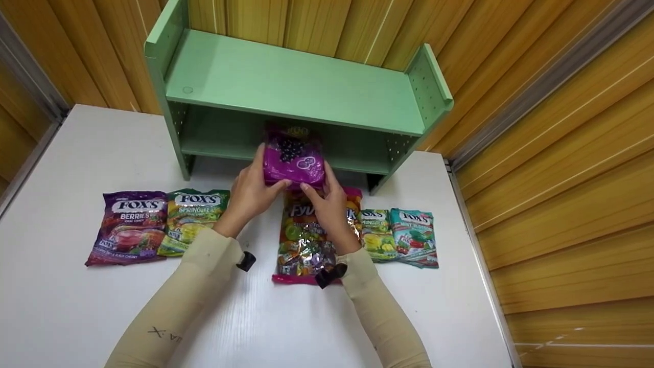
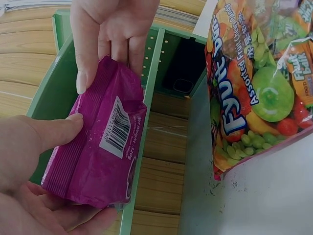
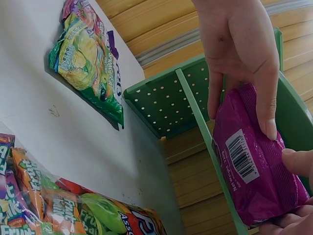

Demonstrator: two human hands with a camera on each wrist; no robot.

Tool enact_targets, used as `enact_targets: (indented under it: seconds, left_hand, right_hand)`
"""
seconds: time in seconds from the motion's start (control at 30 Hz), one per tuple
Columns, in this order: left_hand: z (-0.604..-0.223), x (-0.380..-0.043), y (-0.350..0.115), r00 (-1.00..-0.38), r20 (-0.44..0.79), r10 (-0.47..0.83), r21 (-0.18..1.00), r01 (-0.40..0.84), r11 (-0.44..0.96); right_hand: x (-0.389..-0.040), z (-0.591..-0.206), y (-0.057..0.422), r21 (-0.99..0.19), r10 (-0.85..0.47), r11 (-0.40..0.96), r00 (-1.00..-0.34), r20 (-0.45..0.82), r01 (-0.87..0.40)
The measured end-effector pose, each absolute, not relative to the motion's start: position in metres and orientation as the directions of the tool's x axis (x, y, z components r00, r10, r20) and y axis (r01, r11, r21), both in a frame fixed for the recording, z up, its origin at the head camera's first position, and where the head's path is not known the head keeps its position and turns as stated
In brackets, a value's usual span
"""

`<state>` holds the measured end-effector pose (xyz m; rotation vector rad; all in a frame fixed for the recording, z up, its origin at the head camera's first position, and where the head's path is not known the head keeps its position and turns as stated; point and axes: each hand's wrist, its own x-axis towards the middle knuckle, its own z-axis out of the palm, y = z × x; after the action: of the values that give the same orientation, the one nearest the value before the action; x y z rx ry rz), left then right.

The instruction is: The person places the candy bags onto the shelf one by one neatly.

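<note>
Both hands hold a purple candy bag [image 1: 293, 158] with dark berries printed on its front, at the opening of the green shelf's lower level. My left hand [image 1: 252, 186] grips its left side, thumb on the bottom edge. On the opposite side my right hand [image 1: 329, 204] grips it the same way, its thumb near the other. The bag's underside, with a barcode [image 2: 116, 128] and a crimped seam, faces the wrist cameras. Below the hands lies a large Fyunak-type fruit candy bag [image 1: 301, 240] on the table, partly covered by the right hand and wrist.
A green two-level shelf [image 1: 296, 82] stands at the back of the white table [image 1: 214, 317]. Left lie a purple Fox's Berries bag [image 1: 130, 230] and a Spring Tea bag [image 1: 186, 240]. At right are another Spring Tea bag [image 1: 378, 243] and a teal Fox's bag [image 1: 415, 240].
</note>
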<state>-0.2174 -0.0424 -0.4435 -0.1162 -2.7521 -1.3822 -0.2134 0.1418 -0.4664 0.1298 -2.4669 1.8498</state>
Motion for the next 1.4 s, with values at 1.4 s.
enact_targets:
  seconds: [1.4]
  left_hand:
    - [-0.453, -0.206, -0.034, -0.920, 0.376, -0.111, 0.777, 0.248, 0.579]
  right_hand:
    - [-0.233, -0.462, 0.130, -0.954, 0.135, 0.286, -0.982, 0.129, -0.086]
